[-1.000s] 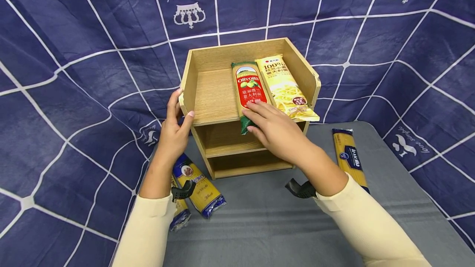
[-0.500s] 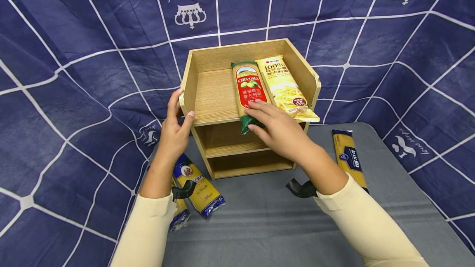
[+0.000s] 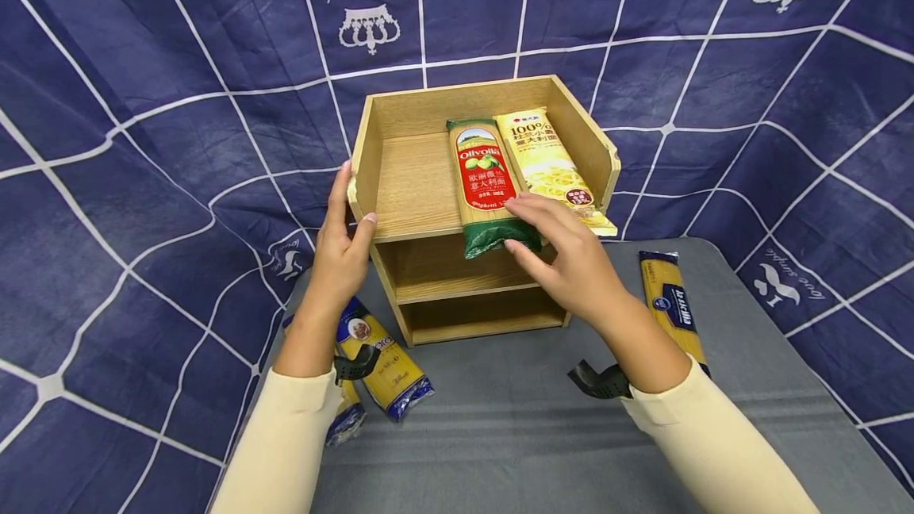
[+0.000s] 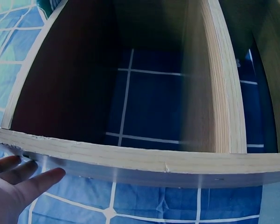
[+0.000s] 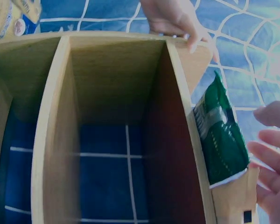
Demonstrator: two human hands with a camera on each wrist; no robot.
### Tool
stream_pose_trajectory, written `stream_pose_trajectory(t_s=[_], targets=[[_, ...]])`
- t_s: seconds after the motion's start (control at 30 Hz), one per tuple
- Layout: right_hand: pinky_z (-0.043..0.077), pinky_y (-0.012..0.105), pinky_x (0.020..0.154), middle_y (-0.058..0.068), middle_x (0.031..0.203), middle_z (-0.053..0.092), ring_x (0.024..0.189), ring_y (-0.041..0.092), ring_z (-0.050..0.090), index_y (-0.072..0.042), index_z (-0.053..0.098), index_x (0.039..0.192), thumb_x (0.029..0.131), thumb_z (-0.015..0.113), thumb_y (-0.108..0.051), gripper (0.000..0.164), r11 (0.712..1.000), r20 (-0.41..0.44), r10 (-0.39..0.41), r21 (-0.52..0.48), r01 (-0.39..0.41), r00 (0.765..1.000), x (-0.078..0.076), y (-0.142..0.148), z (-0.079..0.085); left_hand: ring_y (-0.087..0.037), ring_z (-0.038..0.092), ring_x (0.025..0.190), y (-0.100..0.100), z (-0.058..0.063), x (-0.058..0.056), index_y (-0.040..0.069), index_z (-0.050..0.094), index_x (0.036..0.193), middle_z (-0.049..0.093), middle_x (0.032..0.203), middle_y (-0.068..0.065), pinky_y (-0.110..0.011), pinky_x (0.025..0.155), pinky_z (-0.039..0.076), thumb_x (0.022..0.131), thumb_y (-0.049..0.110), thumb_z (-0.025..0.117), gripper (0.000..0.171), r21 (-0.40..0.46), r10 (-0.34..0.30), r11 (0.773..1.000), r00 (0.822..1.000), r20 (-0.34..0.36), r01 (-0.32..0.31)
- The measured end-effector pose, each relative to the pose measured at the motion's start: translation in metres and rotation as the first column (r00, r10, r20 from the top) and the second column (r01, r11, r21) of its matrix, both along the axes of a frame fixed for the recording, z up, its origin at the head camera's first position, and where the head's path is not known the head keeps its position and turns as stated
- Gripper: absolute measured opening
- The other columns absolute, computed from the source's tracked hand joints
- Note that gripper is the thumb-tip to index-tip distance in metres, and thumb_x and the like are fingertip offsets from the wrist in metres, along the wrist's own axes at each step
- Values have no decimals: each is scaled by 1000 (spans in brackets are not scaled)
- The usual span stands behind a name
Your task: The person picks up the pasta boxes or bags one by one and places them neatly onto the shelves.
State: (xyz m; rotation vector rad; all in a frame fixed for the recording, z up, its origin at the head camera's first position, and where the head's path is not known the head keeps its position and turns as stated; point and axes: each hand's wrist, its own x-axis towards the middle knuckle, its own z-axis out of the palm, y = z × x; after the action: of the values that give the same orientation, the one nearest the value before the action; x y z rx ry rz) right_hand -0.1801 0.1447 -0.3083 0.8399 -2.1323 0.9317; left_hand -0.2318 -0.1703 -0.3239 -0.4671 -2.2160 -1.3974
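In the head view, my left hand (image 3: 343, 248) holds the front left corner of a small wooden shelf (image 3: 417, 181), thumb at the front edge and fingers along the outer side. My right hand (image 3: 571, 256) is beside the near end of a red-labelled spaghetti packet (image 3: 489, 181) with green ends, its fingers loosely bent. The packet lies flat on the top board, its green end jutting past the front edge. A yellow pasta packet (image 3: 546, 153) lies right of it. The right wrist view shows the green packet end (image 5: 221, 140) apart from my right fingers (image 5: 270, 156).
Blue-and-yellow spaghetti packets lie on the grey cloth (image 3: 500, 419) left of the shelf, one (image 3: 385, 359) partly covering another (image 3: 348, 419). Another spaghetti packet (image 3: 671, 304) lies to the right. Blue gridded cloth (image 3: 471, 14) hangs behind. Two lower compartments face forward.
My right hand has slid off the red-labelled spaghetti packet, moving right and slightly toward me, uncovering its green end. The packet and my left hand stay in place.
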Motion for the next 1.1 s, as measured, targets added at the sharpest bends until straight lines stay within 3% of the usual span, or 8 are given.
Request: stream_pose_trajectory(t_s=[0.13, 0.23, 0.4, 0.67, 0.87, 1.1], targets=[[37, 32, 117, 15, 135, 64, 131, 29, 57, -4, 64, 133, 87, 75, -2, 48, 996, -48, 3, -85, -7, 999, 4, 7, -6, -23, 39, 146, 3, 5, 2, 31, 22, 162, 28, 167, 3, -50, 115, 36, 101, 6, 52, 72, 1, 10, 1000, 1000, -24, -10], [37, 31, 117, 13, 134, 64, 132, 29, 56, -3, 65, 133, 86, 73, 3, 48, 986, -54, 0, -165, -9, 999, 10, 13, -10, -23, 36, 148, 9, 14, 11, 18, 30, 159, 33, 165, -6, -46, 120, 30, 99, 1, 52, 66, 7, 18, 1000, 999, -46, -18], [38, 32, 117, 14, 136, 63, 134, 30, 55, -3, 65, 132, 85, 71, 9, 49, 964, -48, -21, -267, 7, 999, 19, 25, -17, -28, 41, 143, 16, 25, 21, 9, 36, 152, 37, 160, -15, -44, 118, 30, 98, -3, 50, 57, 15, 4, 1000, 999, -44, -3], [40, 30, 115, 24, 132, 61, 133, 22, 55, 8, 63, 129, 81, 65, 23, 50, 915, -23, -16, -404, 5, 1000, 27, 42, -37, -25, 54, 126, 4, 4, -2, 22, 39, 152, 48, 151, -10, -44, 106, 40, 98, 2, 54, 60, 14, 11, 1000, 999, -51, -10], [43, 28, 111, 21, 129, 62, 126, 15, 57, 18, 59, 126, 80, 60, 27, 46, 871, -6, -15, -492, 10, 1000, 32, 52, -51, -22, 59, 114, -1, 3, -4, 33, 39, 151, 60, 130, -15, -37, 87, 48, 99, 6, 55, 61, 23, -6, 1000, 1000, -24, 7], [46, 27, 107, 14, 124, 66, 118, 23, 59, 18, 61, 122, 83, 55, 26, 40, 800, -23, -28, -600, 9, 999, 37, 62, -64, -22, 59, 118, -2, 3, -3, 34, 37, 151, 61, 136, -15, -42, 92, 47, 100, 7, 53, 60, 6, -6, 1000, 1000, -9, 6]])
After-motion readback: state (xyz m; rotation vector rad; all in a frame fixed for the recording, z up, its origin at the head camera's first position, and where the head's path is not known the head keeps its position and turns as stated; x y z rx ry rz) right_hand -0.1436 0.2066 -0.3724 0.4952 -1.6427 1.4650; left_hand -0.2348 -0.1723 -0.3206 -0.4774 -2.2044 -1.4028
